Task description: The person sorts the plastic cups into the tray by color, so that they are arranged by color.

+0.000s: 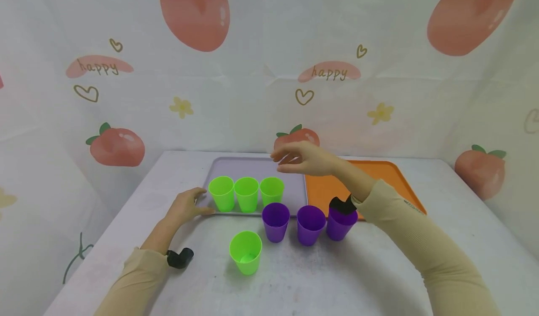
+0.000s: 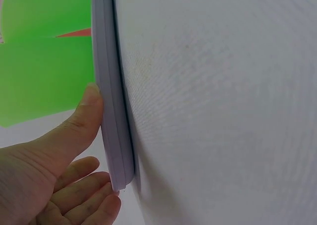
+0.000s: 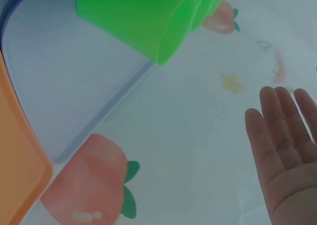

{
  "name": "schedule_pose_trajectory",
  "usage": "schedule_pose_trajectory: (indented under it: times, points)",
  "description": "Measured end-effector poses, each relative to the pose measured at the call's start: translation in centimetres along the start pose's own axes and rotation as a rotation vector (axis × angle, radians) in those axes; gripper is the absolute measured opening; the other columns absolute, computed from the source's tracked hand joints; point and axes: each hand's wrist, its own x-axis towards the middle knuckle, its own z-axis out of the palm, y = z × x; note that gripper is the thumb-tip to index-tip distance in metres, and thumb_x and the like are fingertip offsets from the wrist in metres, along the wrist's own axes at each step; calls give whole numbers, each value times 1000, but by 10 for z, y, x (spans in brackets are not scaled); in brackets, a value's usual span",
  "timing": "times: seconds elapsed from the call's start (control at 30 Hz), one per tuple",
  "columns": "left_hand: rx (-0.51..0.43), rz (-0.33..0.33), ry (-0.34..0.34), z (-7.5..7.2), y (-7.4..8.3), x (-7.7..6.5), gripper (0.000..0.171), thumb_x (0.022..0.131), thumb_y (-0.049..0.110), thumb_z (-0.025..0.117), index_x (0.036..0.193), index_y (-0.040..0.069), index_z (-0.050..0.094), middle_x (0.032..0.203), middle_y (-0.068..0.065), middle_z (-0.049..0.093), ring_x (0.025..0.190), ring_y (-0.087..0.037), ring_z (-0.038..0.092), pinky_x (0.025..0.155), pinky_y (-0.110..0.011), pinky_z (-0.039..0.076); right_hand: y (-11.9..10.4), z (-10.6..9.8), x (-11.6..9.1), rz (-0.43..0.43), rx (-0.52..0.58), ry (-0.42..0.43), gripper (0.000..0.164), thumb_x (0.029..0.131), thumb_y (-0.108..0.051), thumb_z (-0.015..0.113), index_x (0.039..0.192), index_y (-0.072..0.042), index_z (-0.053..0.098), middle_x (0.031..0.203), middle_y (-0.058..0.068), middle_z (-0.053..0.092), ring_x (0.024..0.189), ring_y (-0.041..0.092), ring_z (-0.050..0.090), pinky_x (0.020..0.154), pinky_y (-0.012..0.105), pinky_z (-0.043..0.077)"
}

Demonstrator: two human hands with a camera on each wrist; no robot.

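My left hand (image 1: 184,207) is at the front left corner of the lavender-grey tray (image 1: 294,199). In the left wrist view the thumb (image 2: 81,116) lies against the tray's rim, with the other fingers curled round the corner. Three bright green cups (image 1: 246,194) stand upright in a row along the front of that tray, the leftmost just beside this hand. Raised over the tray's back right part, my right hand (image 1: 306,158) holds nothing; its fingers reach leftward, and in the right wrist view they are extended.
Right of the grey tray lies an orange tray (image 1: 370,167). Three purple cups (image 1: 310,225) stand in front of the trays, one partly hidden by a black wrist piece (image 1: 343,205). Another green cup (image 1: 246,253) is nearer on the white table (image 1: 202,288). A fruit-print cloth (image 1: 252,35) hangs behind.
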Motion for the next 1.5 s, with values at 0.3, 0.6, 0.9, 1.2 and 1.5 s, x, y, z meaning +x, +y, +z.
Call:
schedule_pose_trajectory:
  times: [0.3, 0.6, 0.9, 1.2, 1.5]
  points:
    - [7, 0, 9, 1, -1, 0, 72, 73, 29, 78, 128, -6, 48, 128, -31, 51, 117, -48, 49, 98, -55, 44, -11, 11, -23, -18, 53, 67, 32, 88, -12, 64, 118, -2, 60, 117, 13, 64, 109, 26, 63, 88, 29, 55]
    - [0, 2, 11, 1, -1, 0, 72, 73, 28, 79, 128, -7, 48, 128, -32, 52, 116, -48, 50, 96, -55, 45, -16, 26, -47, -13, 109, 98, 35, 86, -8, 65, 119, 0, 58, 119, 15, 62, 108, 26, 64, 90, 26, 54]
    - [1, 6, 16, 0, 0, -1, 72, 73, 29, 79, 128, -7, 49, 128, -31, 52, 117, -47, 50, 97, -55, 44, -20, 44, -66, -58, 146, 126, 37, 85, -5, 65, 120, 1, 56, 116, 17, 63, 104, 28, 65, 88, 26, 55]
    - [0, 14, 8, 1, -1, 1, 74, 72, 30, 79, 128, -7, 48, 127, -32, 52, 116, -48, 50, 96, -55, 45, -23, 70, -82, -96, 187, 94, 37, 86, -10, 66, 119, 3, 55, 114, 21, 63, 103, 32, 64, 89, 32, 55]
    - [-4, 2, 2, 0, 0, 1, 75, 72, 31, 79, 128, -6, 48, 127, -33, 52, 116, -49, 49, 96, -55, 44, -26, 91, -89, -67, 246, 67, 42, 85, -13, 68, 120, 4, 54, 118, 21, 61, 106, 34, 63, 91, 30, 54]
